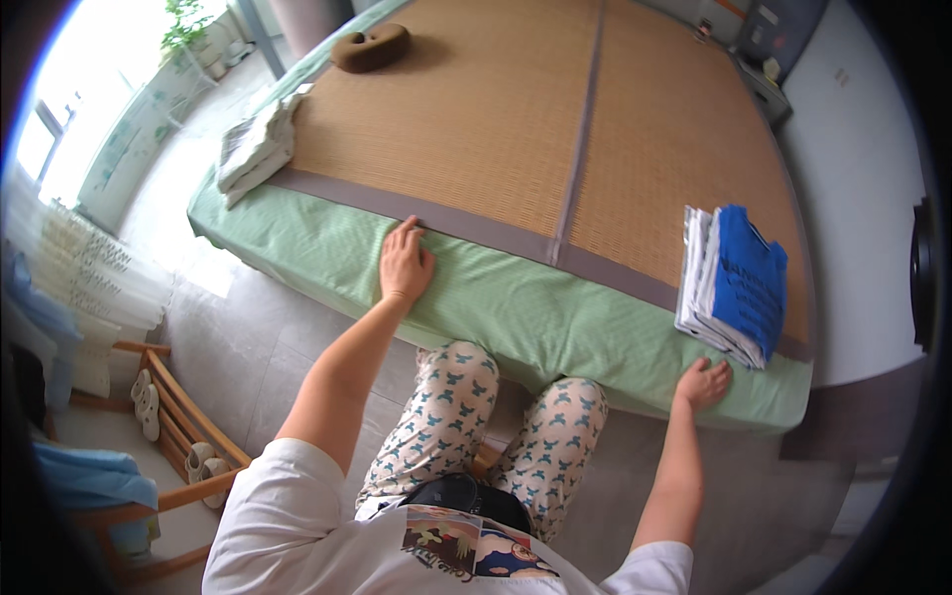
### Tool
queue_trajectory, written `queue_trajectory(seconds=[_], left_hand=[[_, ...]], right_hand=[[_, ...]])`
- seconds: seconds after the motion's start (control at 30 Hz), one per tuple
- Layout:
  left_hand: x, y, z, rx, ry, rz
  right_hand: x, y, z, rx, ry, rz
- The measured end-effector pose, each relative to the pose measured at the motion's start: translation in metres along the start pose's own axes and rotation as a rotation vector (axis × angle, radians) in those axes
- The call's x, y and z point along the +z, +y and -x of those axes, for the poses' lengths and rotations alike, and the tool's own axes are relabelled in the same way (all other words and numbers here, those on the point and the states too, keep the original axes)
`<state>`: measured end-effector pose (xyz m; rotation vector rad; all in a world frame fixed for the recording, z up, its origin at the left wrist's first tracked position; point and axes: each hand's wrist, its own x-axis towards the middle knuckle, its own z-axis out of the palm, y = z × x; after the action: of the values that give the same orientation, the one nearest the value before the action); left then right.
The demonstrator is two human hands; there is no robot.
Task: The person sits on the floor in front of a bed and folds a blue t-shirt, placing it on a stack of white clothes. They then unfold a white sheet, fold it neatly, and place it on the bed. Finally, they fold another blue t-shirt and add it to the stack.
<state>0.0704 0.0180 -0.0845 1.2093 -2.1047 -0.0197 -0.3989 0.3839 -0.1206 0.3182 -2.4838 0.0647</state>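
My left hand (405, 260) lies flat on the green bed sheet (506, 290), its fingertips at the grey border of the woven sleeping mat (461, 134). Near the bed's right corner my right hand (703, 384) rests on the sheet with fingers apart, holding nothing. Just beyond it is a stack of folded clothes (732, 286), with a blue printed garment on top and white and grey layers beneath. A smaller pile of folded white cloth (260, 145) sits at the bed's left edge. Farther back on the mat lies a brown U-shaped neck pillow (370, 47).
At the lower left stands a wooden rack (197, 409) with shoes and a light blue cloth (97, 476). A potted plant (186, 30) is by the window. A bedside cabinet (766, 93) stands at the back right. My knees are against the bed's near side.
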Motion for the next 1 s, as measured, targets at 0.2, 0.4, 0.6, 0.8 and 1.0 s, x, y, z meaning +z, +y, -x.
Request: queue_trajectory(seconds=[0.2,0.4,0.6,0.8,1.0], left_hand=[[-0.001,0.001,0.001,-0.020,0.016,0.049],[0.002,-0.002,0.003,-0.008,0.011,0.029],[-0.002,-0.001,0.003,-0.025,-0.007,0.011],[-0.001,-0.001,0.003,-0.034,-0.010,0.022],[-0.003,0.002,0.002,-0.040,-0.021,0.026]], right_hand=[[0.005,0.004,0.002,0.011,-0.003,-0.012],[0.016,0.008,0.000,0.011,-0.009,-0.007],[0.006,0.003,0.000,0.013,-0.038,0.031],[0.003,0.003,0.000,0.018,-0.054,0.050],[-0.003,0.000,0.000,0.027,-0.070,0.048]])
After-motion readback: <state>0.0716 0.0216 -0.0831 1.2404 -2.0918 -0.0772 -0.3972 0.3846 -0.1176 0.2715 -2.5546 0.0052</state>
